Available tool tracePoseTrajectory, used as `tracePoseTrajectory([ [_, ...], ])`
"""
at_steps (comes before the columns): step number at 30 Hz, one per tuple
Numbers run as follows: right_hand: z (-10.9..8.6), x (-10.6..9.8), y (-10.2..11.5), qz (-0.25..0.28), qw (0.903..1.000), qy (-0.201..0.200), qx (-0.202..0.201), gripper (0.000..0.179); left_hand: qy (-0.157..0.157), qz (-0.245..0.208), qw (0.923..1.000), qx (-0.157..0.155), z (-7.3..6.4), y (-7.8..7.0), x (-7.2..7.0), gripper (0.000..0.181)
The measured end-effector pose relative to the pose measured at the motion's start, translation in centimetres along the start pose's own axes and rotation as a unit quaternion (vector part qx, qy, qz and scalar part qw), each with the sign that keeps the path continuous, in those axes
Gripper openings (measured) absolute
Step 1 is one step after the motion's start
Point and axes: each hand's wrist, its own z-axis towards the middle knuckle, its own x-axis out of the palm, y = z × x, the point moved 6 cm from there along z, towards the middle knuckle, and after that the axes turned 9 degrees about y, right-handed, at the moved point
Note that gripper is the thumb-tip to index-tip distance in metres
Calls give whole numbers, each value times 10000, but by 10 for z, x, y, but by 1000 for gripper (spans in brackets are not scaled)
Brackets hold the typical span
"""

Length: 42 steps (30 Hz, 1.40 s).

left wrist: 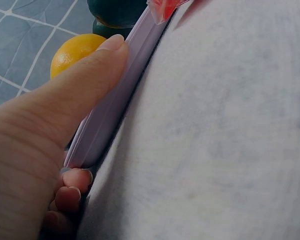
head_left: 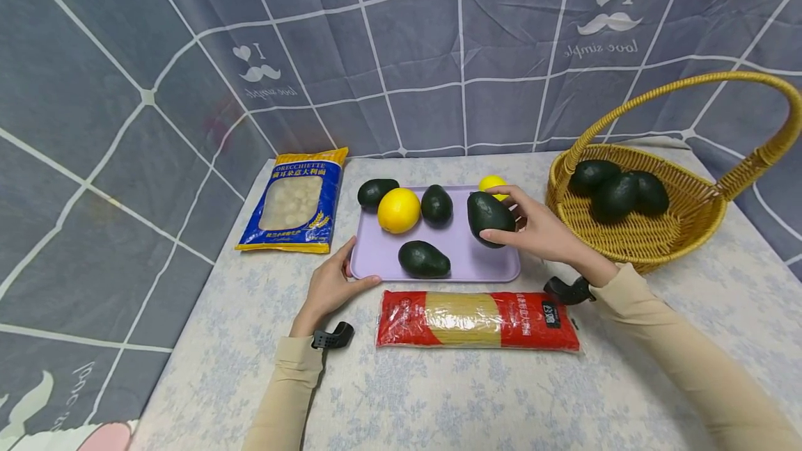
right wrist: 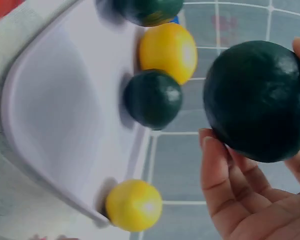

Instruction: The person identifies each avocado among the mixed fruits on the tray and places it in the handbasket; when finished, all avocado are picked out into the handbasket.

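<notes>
Thumb and fingers of my right hand [head_left: 546, 230] grip a dark green avocado [head_left: 490, 220] over the right part of a lilac tray [head_left: 371, 256]. In the right wrist view this avocado [right wrist: 255, 100] appears raised above the tray. My left hand [head_left: 328, 289] holds the tray's front left corner, thumb along the front rim and fingers curled at the left edge. Three more avocados lie on the tray: one at the back left [head_left: 376, 192], one in the middle [head_left: 436, 206], one near the front [head_left: 424, 259]. An orange [head_left: 398, 211] sits between the back two, and a lemon [head_left: 492, 184] at the back right corner.
A wicker basket [head_left: 695, 239] with a tall handle stands at the right, holding three avocados [head_left: 617, 199]. In front of the tray lies a red pack of spaghetti [head_left: 464, 319]. A blue bag of orecchiette [head_left: 292, 202] lies at the left. Grey checked cloth [head_left: 426, 40] hangs behind.
</notes>
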Motion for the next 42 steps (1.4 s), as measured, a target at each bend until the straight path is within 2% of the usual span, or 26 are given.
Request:
tracePoseTrajectory([
  [8,-17,-17,23,229,9947,-646,-771,75,9,17,10000,18,0,-1,0,99],
  [14,-33,-30,33,557,9881,-1055,-967,86,-11,6,10000,5,0,-1,0,99],
  [18,-45,-41,37,621,9809,-1362,-1240,88,5,28,10000,-15,-1,0,0,100],
  [22,-56,-53,41,670,9702,-1713,-1576,87,3,46,10000,-10,-1,-1,0,100],
  [26,-68,-65,38,1085,9586,-2017,-1694,84,-7,32,10000,1,-1,-1,0,100],
  [30,-78,-77,32,1657,9402,-2323,-1862,78,0,20,10000,-19,-1,-1,0,100],
  [34,-89,-91,23,1935,9229,-2677,-1980,76,7,-2,10000,-43,-2,-1,0,100],
  [39,-103,-111,5,2301,9032,-3070,-1923,75,-10,6,10000,-23,-2,-1,-1,99],
  [42,-110,-120,-7,2340,9004,-3260,-1681,75,-24,13,10000,-10,-1,-1,-1,99],
])
